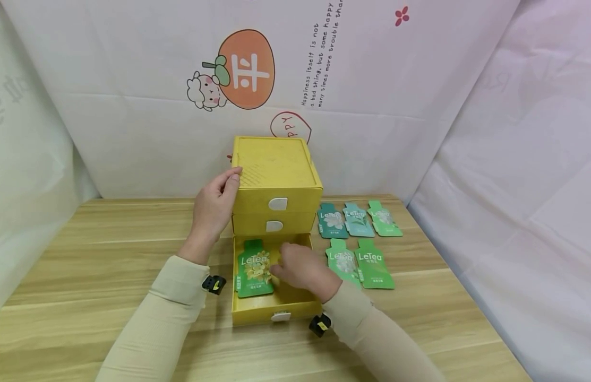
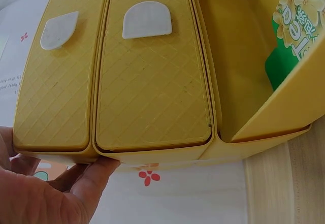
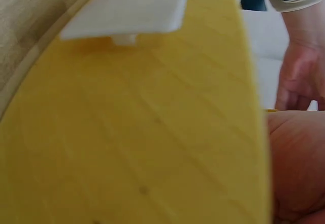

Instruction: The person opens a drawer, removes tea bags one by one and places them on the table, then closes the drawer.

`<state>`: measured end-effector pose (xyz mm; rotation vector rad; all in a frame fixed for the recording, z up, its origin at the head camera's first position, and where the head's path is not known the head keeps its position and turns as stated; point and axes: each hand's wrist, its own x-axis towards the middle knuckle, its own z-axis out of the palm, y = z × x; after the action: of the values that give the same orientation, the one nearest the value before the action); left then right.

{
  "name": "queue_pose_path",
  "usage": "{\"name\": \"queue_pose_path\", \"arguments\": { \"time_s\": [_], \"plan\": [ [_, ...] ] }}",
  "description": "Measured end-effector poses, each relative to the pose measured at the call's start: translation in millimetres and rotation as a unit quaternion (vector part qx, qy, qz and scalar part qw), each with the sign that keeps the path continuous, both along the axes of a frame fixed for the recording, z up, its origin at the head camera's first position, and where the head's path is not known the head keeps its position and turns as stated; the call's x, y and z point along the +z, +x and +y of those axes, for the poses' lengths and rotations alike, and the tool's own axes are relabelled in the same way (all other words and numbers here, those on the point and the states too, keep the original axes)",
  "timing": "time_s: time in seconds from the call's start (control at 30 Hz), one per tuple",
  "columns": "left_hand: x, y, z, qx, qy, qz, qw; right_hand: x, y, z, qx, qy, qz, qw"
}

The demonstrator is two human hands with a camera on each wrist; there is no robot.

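Note:
A yellow three-drawer box (image 1: 276,164) stands on the table, its bottom drawer (image 1: 257,314) pulled out. My left hand (image 1: 214,204) holds the box's upper left edge; in the left wrist view its thumb (image 2: 96,181) lies against the side. Inside the drawer, on the left, lies a green LeTea packet (image 1: 254,273) with yellow flowers. My right hand (image 1: 302,268) reaches into the drawer, thumb close by the packet's right edge. Its fingertips are hidden, so whether it pinches the packet is unclear. The drawer's yellow front (image 3: 152,132) fills most of the right wrist view.
Right of the box, several more LeTea packets lie in two rows, among them a dark teal one (image 1: 332,220), a light blue one (image 1: 358,220) and a green one (image 1: 373,265). White tabs (image 1: 278,203) mark the drawer fronts. A printed white cloth (image 1: 371,132) hangs behind the table (image 1: 109,254).

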<state>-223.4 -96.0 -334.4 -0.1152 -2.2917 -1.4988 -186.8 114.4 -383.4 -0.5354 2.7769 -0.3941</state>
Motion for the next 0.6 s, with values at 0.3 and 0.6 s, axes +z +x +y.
{"name": "queue_pose_path", "arguments": {
  "time_s": [0.3,0.6],
  "plan": [
    [0.5,0.1,1.2,0.004,0.001,0.001,1.0,-16.0,-6.5,-6,-0.016,-0.018,-0.033,0.9992],
    [-0.5,0.3,0.6,-0.001,0.003,0.0,1.0,-20.9,-10.5,-11,-0.004,-0.042,-0.04,0.9983]
  ]
}}
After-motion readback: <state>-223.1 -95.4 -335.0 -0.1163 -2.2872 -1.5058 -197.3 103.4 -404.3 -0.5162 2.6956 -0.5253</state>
